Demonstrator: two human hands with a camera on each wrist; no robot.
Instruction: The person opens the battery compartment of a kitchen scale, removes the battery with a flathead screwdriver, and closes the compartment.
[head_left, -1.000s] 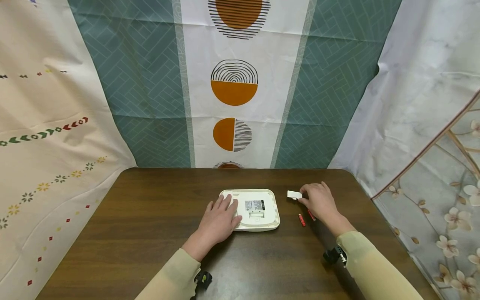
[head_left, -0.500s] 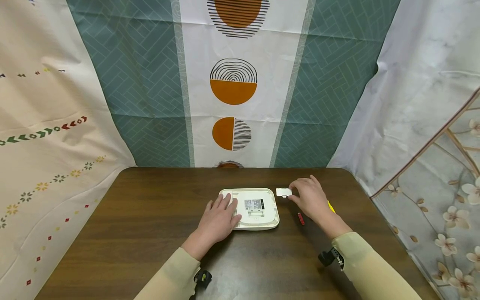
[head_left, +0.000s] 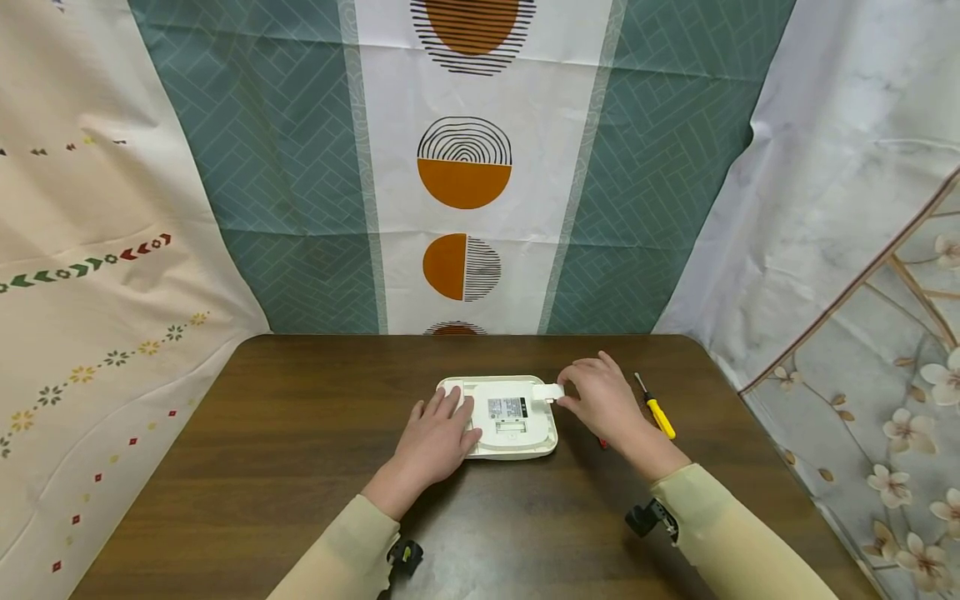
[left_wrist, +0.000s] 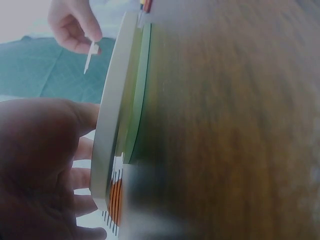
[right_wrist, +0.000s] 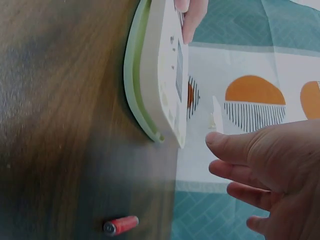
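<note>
A white, rounded device (head_left: 489, 435) lies on the table with its label and a small battery opening facing up; it looks like an upturned kitchen scale. A pale green layer (right_wrist: 134, 82) shows along its underside in the right wrist view. My left hand (head_left: 433, 446) rests on its left end, fingers extended over the top. Between thumb and fingertips, my right hand (head_left: 606, 402) pinches a small white battery cover (head_left: 547, 392), held over the device's right edge. In the right wrist view the cover (right_wrist: 216, 114) appears edge-on, apart from the device.
A red battery (right_wrist: 121, 225) lies on the table to the right of the device, mostly hidden by my right hand in the head view. Beyond that wrist is a yellow-handled screwdriver (head_left: 660, 419). Patterned cloths hang behind the brown table (head_left: 315, 417).
My right hand has moved left with the battery cover, from beside the device to over its right edge. The screwdriver has come into view behind it. The left hand has stayed put.
</note>
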